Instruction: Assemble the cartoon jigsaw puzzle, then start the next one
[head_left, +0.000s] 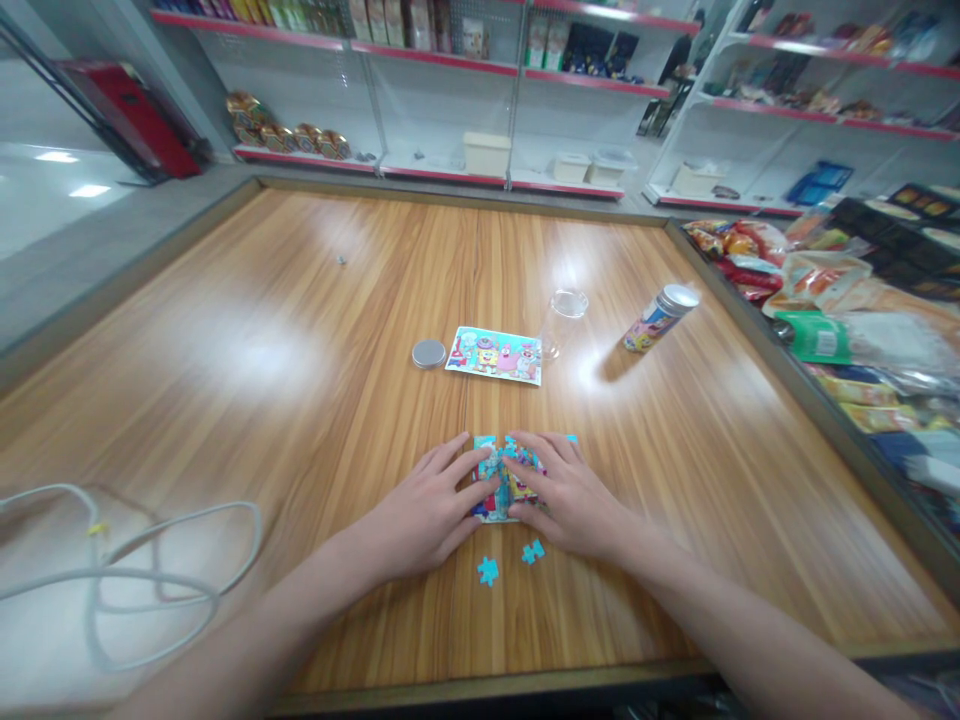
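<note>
A partly joined cartoon jigsaw puzzle point(493, 510) lies flat on the wooden table, much of it covered by my fingers. My left hand point(439, 500) rests on its left part, fingers spread. On the right part lies my right hand point(562, 490), its fingers stretched out over the pieces. A narrow gap runs between the two parts near my fingertips. Two loose blue puzzle pieces, one on the left point(487, 571) and one on the right point(532, 552), lie nearer to me. Beyond my hands is a printed picture card point(495, 356) with the same cartoon characters.
A round metal lid point(428, 353) touches or nearly touches the card's left edge. Right of the card stand a clear plastic cylinder point(566, 325) and a printed tube point(660, 318). A white cable point(150, 590) loops at the left. Packaged goods point(847, 340) line the right side.
</note>
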